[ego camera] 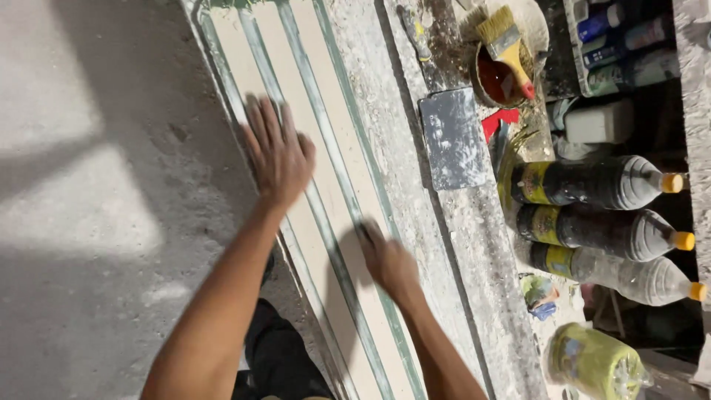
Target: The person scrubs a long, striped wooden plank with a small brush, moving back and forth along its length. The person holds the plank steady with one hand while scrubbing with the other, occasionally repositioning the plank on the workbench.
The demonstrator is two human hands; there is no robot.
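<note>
Head view, looking down: grey concrete floor [96,185] at left, sunlit in patches. Long pale panel [326,170] with green-grey ribs, laid lengthwise from top centre to bottom centre, its left edge beside the floor and its right edge beside a gritty grey ledge [474,244]. Left hand [278,152] flat on the panel's left part, palm down, fingers spread wide, holding nothing. Right hand [389,261] lower and to the right, on the panel's middle ribs, fingers curled in; blurred, so whether anything is gripped cannot be told. Three dusty dark bottles [592,222] with orange caps lying on their sides at right, stacked just beside one another, well apart from both hands. Yellow-green jar [592,361] at lower right, near the ledge. Grey rectangular plate [452,137] flat on the ledge, above the right hand and apart from it. Round tin [495,78] of red liquid near the plate's top right corner. Yellow-bristled brush [506,44] with a red-tipped handle resting across the tin.
</note>
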